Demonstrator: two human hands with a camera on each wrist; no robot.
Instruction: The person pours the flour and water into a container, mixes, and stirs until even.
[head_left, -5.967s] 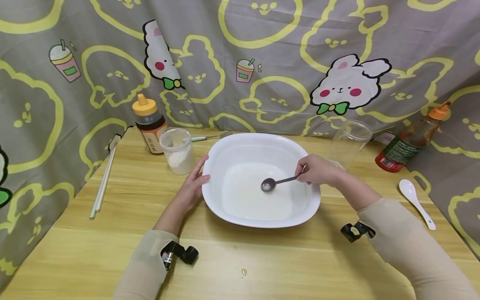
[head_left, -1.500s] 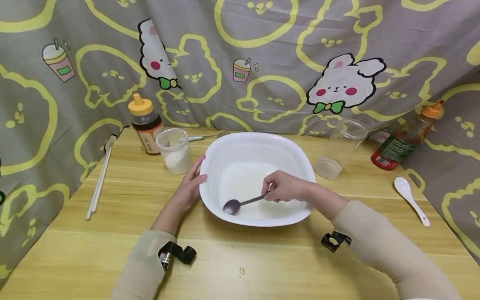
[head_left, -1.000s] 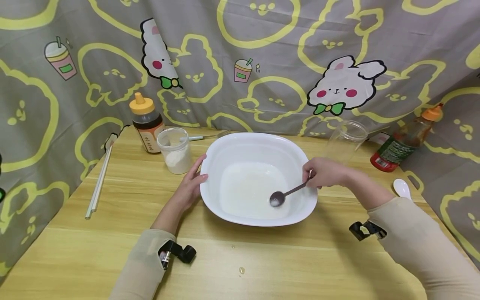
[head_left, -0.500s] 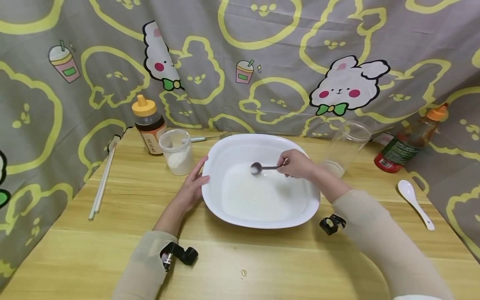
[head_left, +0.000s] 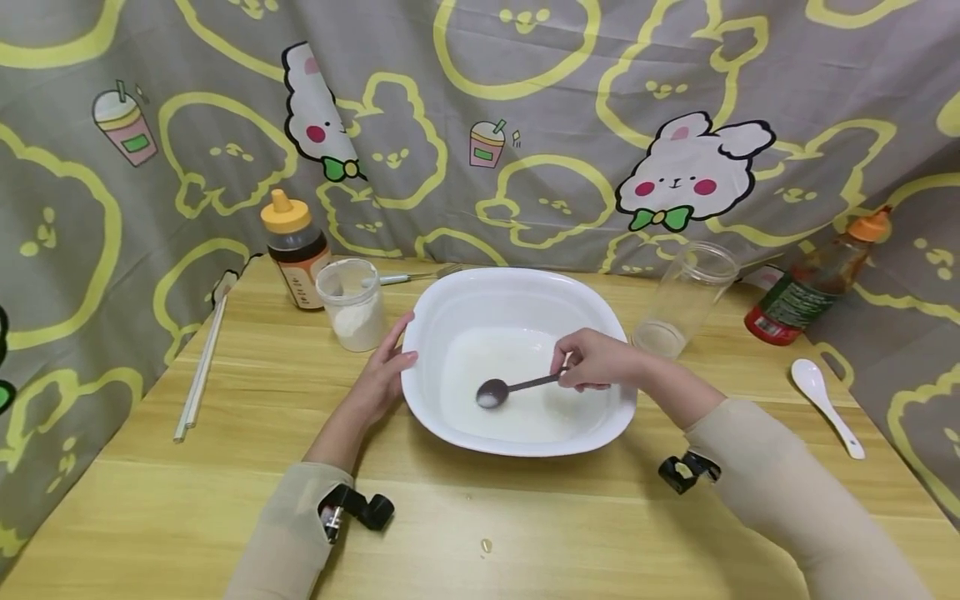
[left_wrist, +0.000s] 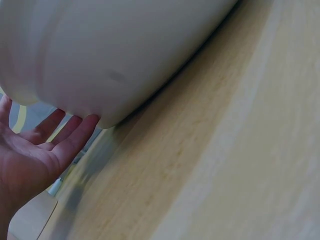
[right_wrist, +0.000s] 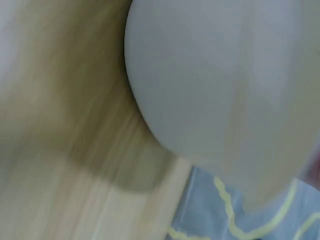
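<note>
A white basin (head_left: 517, 446) with pale, milky liquid (head_left: 517, 417) in its bottom stands mid-table in the head view. My right hand (head_left: 596, 360) reaches over its right side and pinches the handle of a dark round-bowled spoon (head_left: 492, 393). The spoon's bowl is down at the liquid, left of centre. My left hand (head_left: 378, 375) rests against the basin's left side. In the left wrist view, fairly straight fingers (left_wrist: 75, 140) touch the outer wall. The right wrist view shows mostly the basin's outside (right_wrist: 200, 75); the spoon is hidden there.
Left of the basin stand a jar of white powder (head_left: 352, 312) and a yellow-capped bottle (head_left: 296, 250), with a fork (head_left: 412, 277) behind. White sticks (head_left: 201, 371) lie far left. At right are a clear jar (head_left: 682, 300), a sauce bottle (head_left: 813, 283) and a white spoon (head_left: 825, 406).
My right hand has swept the dark spoon around inside the basin; since half a second ago it has come from the back toward the near left. My left hand stays at the basin's side.
</note>
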